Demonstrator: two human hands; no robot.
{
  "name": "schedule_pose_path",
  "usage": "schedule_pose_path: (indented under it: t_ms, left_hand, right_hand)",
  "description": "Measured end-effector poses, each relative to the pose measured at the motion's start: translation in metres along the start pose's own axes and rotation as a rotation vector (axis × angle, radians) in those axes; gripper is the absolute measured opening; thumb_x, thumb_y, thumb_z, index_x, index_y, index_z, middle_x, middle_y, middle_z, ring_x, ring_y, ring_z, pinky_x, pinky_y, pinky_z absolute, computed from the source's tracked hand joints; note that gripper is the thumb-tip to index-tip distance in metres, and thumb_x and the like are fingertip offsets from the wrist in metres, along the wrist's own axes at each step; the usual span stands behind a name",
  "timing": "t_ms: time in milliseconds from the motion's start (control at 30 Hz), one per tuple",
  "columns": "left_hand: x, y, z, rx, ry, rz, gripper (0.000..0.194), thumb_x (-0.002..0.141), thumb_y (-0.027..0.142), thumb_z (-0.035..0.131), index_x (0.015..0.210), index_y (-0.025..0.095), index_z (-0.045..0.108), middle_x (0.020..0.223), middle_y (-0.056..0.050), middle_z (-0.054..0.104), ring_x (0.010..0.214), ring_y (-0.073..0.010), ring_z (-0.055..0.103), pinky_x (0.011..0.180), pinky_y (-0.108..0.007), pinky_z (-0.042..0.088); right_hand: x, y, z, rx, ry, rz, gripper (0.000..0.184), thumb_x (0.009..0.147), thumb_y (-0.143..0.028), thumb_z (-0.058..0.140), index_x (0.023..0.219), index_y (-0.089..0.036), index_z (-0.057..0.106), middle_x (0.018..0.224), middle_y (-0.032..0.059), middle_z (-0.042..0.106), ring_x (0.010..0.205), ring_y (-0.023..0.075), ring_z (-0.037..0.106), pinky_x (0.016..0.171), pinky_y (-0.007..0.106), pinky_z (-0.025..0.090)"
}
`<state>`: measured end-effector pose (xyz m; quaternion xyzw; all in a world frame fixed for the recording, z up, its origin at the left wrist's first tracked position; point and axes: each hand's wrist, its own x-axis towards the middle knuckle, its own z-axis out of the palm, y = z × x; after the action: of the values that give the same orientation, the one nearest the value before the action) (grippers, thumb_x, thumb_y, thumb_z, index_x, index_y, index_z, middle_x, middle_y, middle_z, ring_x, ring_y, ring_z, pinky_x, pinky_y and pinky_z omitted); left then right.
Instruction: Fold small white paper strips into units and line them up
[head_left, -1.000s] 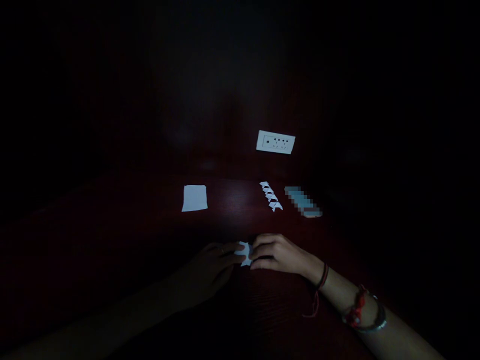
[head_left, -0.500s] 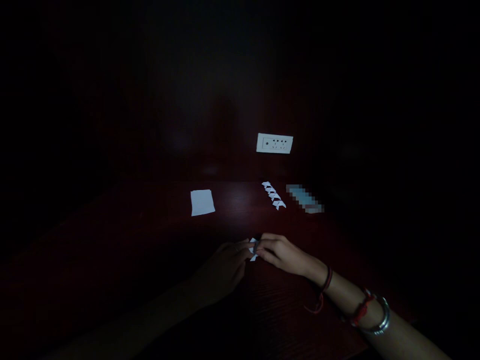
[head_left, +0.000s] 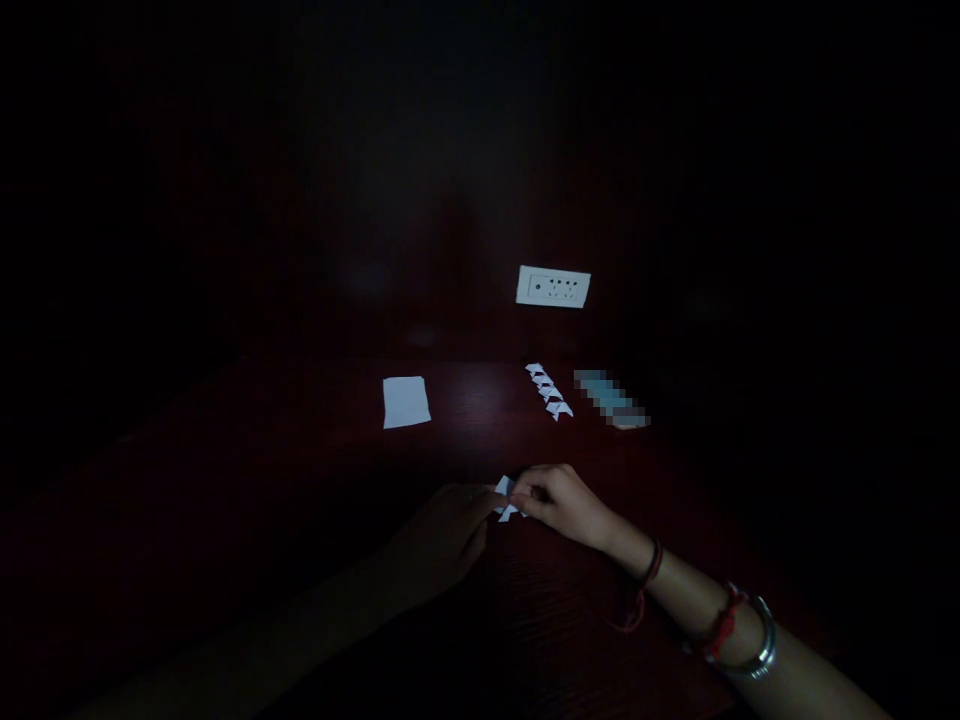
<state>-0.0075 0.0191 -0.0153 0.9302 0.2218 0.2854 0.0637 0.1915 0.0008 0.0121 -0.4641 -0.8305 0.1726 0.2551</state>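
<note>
The scene is very dark. A small white folded paper piece lies on the dark red wooden table, pinched between both my hands. My left hand rests on the table with its fingertips pressed on the paper's left edge. My right hand, with red threads and a metal bangle on the forearm, has its fingers closed on the paper's right side. Most of the paper is hidden by the fingers.
A white square paper sheet lies farther back on the left. A row of several small folded white pieces lies behind my right hand, beside a blurred blue object. A white wall socket sits behind.
The paper piece shows less and looks more folded, shifted slightly right. My right hand's fingers have curled tighter on it. The view shifted a little.
</note>
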Motion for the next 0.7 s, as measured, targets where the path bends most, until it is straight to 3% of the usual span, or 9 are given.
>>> schedule_pose_path:
  t_ms: [233,367,700]
  left_hand:
    - [-0.0037,-0.004,0.001,0.012,-0.013,0.117,0.039,0.078,0.006,0.038,0.114,0.019,0.043,0.117,-0.006,0.047,0.11,-0.0196,0.04,0.089,-0.038,0.039]
    - [-0.0027,-0.0036,0.0035,0.044,0.029,0.12,0.037,0.079,0.006,0.038,0.113,0.02,0.045,0.116,-0.007,0.048,0.109,-0.0194,0.042,0.088,-0.038,0.04]
    - [0.0014,0.0004,0.0,0.048,-0.018,0.081,0.041,0.076,0.005,0.039,0.114,0.021,0.046,0.114,-0.005,0.051,0.104,-0.0192,0.046,0.086,-0.037,0.041]
  right_hand:
    - [0.0044,-0.0007,-0.0011,0.039,-0.038,0.079,0.015,0.079,-0.022,0.047,0.073,-0.013,0.058,0.063,-0.0015,0.053,0.056,0.0068,0.045,0.053,0.016,0.034]
    - [0.0049,-0.0005,-0.0017,0.017,-0.026,0.06,0.015,0.079,-0.021,0.048,0.073,-0.013,0.058,0.064,-0.0012,0.054,0.056,0.0068,0.045,0.054,0.017,0.034]
    - [0.0031,-0.0002,-0.0033,-0.035,0.012,-0.022,0.012,0.079,-0.018,0.047,0.072,-0.013,0.055,0.069,0.0011,0.054,0.062,0.0089,0.048,0.059,0.019,0.037]
